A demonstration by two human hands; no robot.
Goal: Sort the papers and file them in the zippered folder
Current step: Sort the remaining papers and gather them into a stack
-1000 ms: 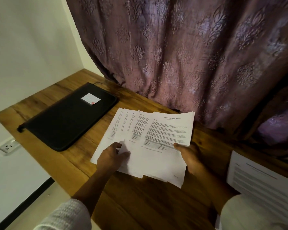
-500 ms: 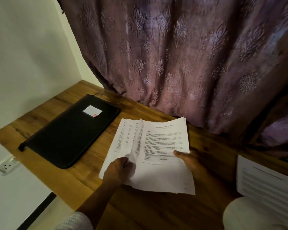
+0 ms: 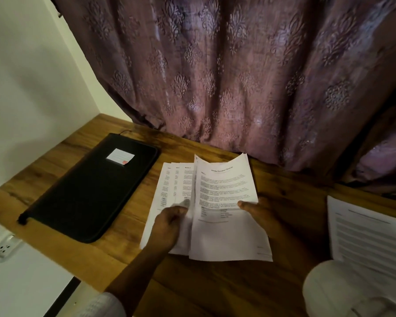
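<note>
Both hands pinch papers (image 3: 224,202): left hand (image 3: 167,227), right hand (image 3: 258,211). Loose sheets could slip, mix up. Folder (image 3: 89,191) zipped.

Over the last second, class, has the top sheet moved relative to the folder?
Yes. The top sheet has slid left, toward the black folder, and now covers more of the fanned sheets beneath it.
</note>
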